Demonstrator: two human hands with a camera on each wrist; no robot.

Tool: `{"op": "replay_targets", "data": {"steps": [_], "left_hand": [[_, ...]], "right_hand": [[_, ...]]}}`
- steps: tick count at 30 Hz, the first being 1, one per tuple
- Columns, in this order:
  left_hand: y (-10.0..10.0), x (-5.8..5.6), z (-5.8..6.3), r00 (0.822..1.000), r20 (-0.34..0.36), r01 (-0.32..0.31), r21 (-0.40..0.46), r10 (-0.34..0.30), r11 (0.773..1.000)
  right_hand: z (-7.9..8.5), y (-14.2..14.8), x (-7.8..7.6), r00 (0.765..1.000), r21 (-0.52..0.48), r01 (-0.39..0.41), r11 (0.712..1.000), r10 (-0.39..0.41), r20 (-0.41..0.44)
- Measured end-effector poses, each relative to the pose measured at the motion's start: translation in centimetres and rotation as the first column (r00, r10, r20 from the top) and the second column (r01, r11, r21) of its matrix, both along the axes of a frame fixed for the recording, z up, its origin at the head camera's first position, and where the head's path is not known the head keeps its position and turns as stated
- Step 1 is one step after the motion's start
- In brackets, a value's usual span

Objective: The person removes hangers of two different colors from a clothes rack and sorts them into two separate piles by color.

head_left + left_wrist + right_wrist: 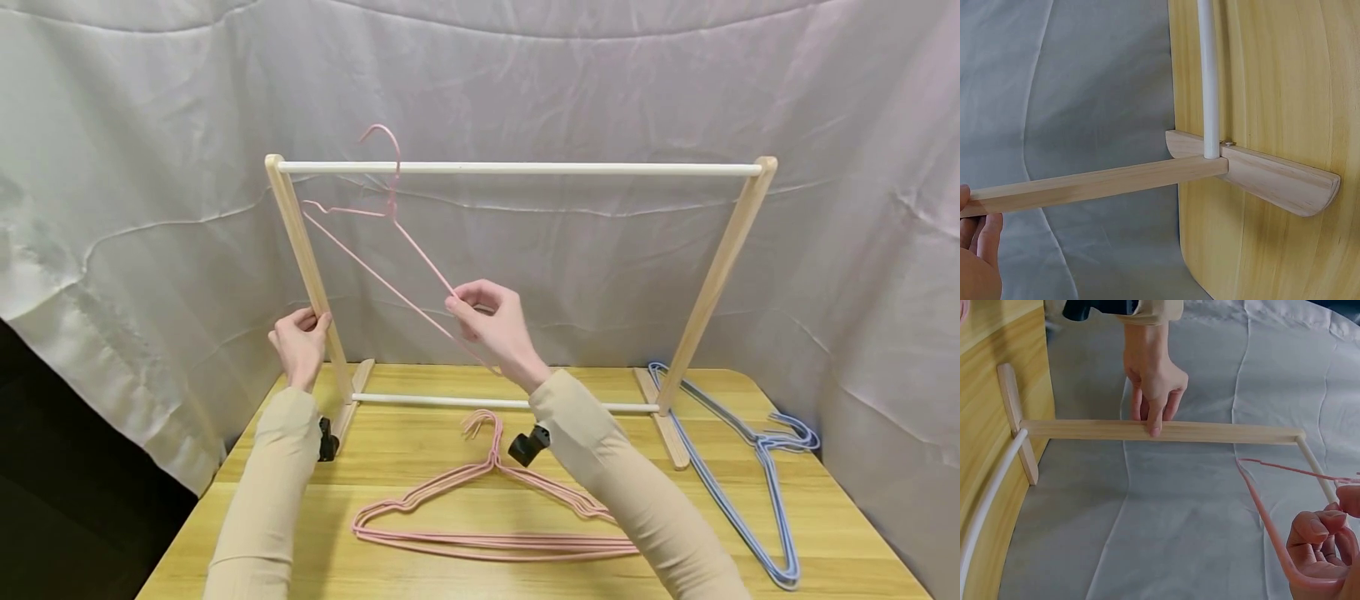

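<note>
My right hand (498, 325) pinches a pink clothes hanger (423, 258) by its sloping shoulder. The hanger is tilted, and its hook overlaps the white top rail (525, 168) near the left end in the head view. With thumb and fingers my left hand (300, 342) grips the left wooden post (303, 242) of the rack at about mid-height. In the right wrist view the left hand (1157, 387) holds that post from the side, thumb on its near face. The left wrist view shows only part of the hand (982, 256) at the post (1085, 187).
A small stack of pink hangers (495, 542) lies on the wooden table (420, 575) in front of the rack. Several blue hangers (772, 492) lie at the right, beside the rack's right foot (663, 429). A grey curtain (562, 100) hangs behind and at the sides.
</note>
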State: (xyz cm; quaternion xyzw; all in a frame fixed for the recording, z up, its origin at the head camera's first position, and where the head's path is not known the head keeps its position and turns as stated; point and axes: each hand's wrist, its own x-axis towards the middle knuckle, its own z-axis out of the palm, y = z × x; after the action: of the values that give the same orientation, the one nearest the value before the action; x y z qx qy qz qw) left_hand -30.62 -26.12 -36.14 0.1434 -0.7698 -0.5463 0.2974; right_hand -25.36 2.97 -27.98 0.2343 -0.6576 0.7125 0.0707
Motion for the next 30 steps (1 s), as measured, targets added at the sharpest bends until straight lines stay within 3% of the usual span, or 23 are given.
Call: {"op": "replay_targets", "data": {"steps": [13,22,30], "left_hand": [[0.0,-0.1,0.0,1.000,0.000,-0.009,-0.001,0.009,1.000],[-0.2,-0.2,-0.1,1.000,0.007,-0.015,-0.002,0.015,1.000],[-0.1,-0.3,-0.1,1.000,0.002,-0.014,-0.001,0.014,1.000]], "right_hand": [[-2.1,4.5,1.5,1.000,0.036,0.016,0.999,-0.016,0.010],[-5.2,9.0,1.8,1.000,0.121,-0.013,0.993,0.014,-0.008],[-7.9,12.5,2.3,0.999,0.243,-0.034,0.969,0.031,0.018]]}}
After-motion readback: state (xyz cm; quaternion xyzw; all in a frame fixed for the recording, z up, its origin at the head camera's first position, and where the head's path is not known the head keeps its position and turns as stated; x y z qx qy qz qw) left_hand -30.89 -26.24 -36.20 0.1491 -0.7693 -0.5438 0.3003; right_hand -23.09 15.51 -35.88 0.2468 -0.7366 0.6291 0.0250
